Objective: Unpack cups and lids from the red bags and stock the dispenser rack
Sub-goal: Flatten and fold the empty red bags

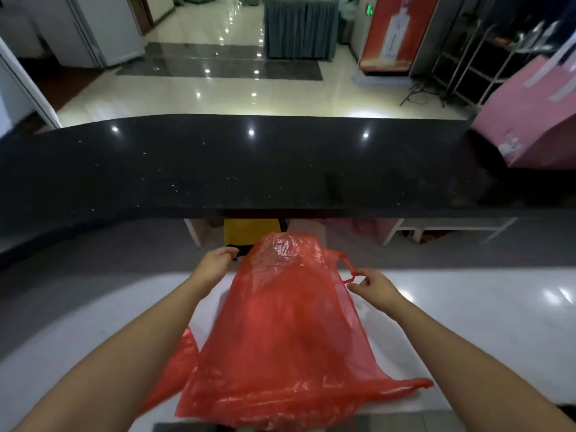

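left hand (215, 264) grips red bag (280, 332) edge, right hand (375, 286) pinches handle — contents unseen, fingers partly hidden.

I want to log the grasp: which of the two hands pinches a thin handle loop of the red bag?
The right hand: its fingertips pinch the loop on the red bag. The left hand grips the bag's other top edge.
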Motion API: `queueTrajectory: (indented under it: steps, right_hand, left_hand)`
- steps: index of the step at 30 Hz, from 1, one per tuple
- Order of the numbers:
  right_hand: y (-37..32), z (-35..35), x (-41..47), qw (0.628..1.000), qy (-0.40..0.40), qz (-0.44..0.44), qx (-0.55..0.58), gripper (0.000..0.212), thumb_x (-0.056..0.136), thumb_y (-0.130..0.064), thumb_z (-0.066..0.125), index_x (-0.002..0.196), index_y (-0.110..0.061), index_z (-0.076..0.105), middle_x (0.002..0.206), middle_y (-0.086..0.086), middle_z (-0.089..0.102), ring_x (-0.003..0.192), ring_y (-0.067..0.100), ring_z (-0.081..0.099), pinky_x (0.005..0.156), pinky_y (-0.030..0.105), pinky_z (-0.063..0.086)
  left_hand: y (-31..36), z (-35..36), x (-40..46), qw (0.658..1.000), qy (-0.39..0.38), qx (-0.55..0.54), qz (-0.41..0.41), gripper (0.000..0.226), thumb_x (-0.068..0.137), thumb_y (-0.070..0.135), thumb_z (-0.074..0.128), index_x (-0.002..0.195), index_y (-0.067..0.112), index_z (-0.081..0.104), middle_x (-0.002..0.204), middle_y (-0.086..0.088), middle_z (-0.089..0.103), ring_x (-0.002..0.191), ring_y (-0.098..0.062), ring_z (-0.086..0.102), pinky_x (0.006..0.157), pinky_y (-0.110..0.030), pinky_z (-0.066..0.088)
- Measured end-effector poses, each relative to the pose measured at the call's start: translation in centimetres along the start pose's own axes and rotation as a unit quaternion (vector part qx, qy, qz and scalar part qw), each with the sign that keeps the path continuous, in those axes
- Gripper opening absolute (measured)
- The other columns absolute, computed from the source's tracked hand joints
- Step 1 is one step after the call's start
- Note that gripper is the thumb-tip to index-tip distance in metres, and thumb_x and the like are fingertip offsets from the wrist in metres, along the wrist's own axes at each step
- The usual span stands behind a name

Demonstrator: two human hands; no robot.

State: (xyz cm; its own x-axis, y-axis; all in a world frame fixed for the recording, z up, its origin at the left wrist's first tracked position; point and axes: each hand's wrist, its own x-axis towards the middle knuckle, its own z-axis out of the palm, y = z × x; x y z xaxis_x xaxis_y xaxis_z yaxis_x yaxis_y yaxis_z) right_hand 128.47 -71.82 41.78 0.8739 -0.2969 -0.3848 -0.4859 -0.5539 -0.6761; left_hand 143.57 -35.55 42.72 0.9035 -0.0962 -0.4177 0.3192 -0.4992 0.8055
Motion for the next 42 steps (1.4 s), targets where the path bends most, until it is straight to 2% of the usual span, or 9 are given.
queueTrajectory:
  steps: [4,7,11,14,19,23,29,38,42]
  right_hand:
    - [0.8,0.7,0.6,0.999,0.025,0.022,0.033,0.002,0.089,-0.026,0.071,0.09,-0.027,0.071,0.067,-0.006,0.052,0.054,0.006,0.044,0.048,0.015,0.033]
    - [1.5,0.7,0.5,0.998,0.027,0.029,0.043,0.009,0.091,-0.02,0.068,0.084,-0.024,0.072,0.072,0.002,0.062,0.064,0.01,0.053,0.056,0.017,0.04]
    - [2.6,-0.2,0.3,0.999,0.017,0.029,0.027,0.014,0.093,-0.02,0.065,0.084,-0.027,0.073,0.076,-0.003,0.072,0.069,0.01,0.061,0.057,0.013,0.044]
    - [3.7,-1.2,0.2,0.999,0.017,0.029,0.018,0.014,0.094,-0.022,0.064,0.087,-0.029,0.073,0.077,-0.006,0.072,0.074,0.016,0.064,0.065,0.028,0.051]
    - [5.4,-2.1,-0.2,0.999,0.016,0.032,0.014,0.014,0.095,-0.018,0.064,0.089,-0.026,0.074,0.08,-0.003,0.072,0.083,0.023,0.067,0.077,0.044,0.056]
    - [6.2,-1.9,-0.1,1.0,0.001,0.026,0.013,0.015,0.096,-0.017,0.064,0.091,-0.028,0.074,0.081,-0.004,0.073,0.084,0.019,0.067,0.078,0.04,0.056]
    - [6.9,-1.2,0.0,1.0,-0.019,0.008,0.019,0.015,0.095,-0.014,0.065,0.091,-0.026,0.074,0.079,-0.004,0.073,0.078,0.017,0.066,0.071,0.029,0.054]
    - [6.7,-1.5,-0.3,1.0,-0.026,0.001,0.018,0.013,0.094,-0.015,0.065,0.092,-0.025,0.073,0.08,-0.003,0.074,0.08,0.016,0.068,0.069,0.026,0.051]
    - [6.4,-1.9,-0.1,1.0,-0.019,-0.002,0.017,0.012,0.094,-0.014,0.065,0.092,-0.023,0.074,0.08,-0.001,0.074,0.079,0.018,0.068,0.07,0.028,0.053]
  left_hand:
    - [2.0,1.5,3.2,0.997,-0.073,-0.02,-0.006,0.046,0.095,-0.002,0.039,0.131,0.012,0.063,0.108,-0.01,0.063,0.091,-0.023,0.055,0.069,-0.031,0.04]
    - [2.8,2.5,4.7,0.991,-0.134,0.016,0.008,0.051,0.091,-0.002,0.037,0.127,0.018,0.067,0.113,-0.004,0.066,0.095,-0.024,0.059,0.072,-0.028,0.043]
    - [3.1,3.2,5.8,0.979,-0.2,0.047,0.012,0.039,0.095,0.008,0.036,0.094,0.016,0.074,0.097,0.0,0.07,0.085,-0.015,0.057,0.079,-0.03,0.043]
    - [2.9,2.7,5.6,0.973,-0.214,0.083,0.021,0.039,0.098,0.015,0.037,0.079,0.02,0.069,0.072,0.013,0.064,0.072,-0.01,0.05,0.071,-0.029,0.039]
    - [1.4,1.3,4.6,0.974,-0.206,0.098,-0.008,0.031,0.102,0.025,0.039,0.092,0.017,0.066,0.101,-0.001,0.066,0.092,-0.018,0.057,0.084,-0.035,0.044]
    - [0.1,0.1,3.1,0.967,-0.24,0.074,-0.03,0.024,0.086,0.036,0.052,0.09,0.015,0.063,0.094,-0.001,0.065,0.087,-0.021,0.063,0.082,-0.037,0.051]
    - [-2.1,0.2,0.7,0.968,-0.243,0.022,-0.052,0.014,0.091,0.002,0.052,0.09,0.011,0.063,0.08,-0.005,0.063,0.07,-0.015,0.06,0.079,-0.035,0.051]
    - [-3.6,0.6,-2.9,0.976,-0.195,-0.07,-0.065,0.022,0.092,-0.002,0.06,0.113,0.003,0.064,0.093,-0.014,0.065,0.087,-0.027,0.061,0.091,-0.041,0.054]
    - [-4.2,0.6,-3.6,0.984,-0.154,-0.081,-0.036,0.016,0.091,0.001,0.07,0.106,0.006,0.069,0.086,-0.008,0.068,0.084,-0.022,0.065,0.094,-0.043,0.055]
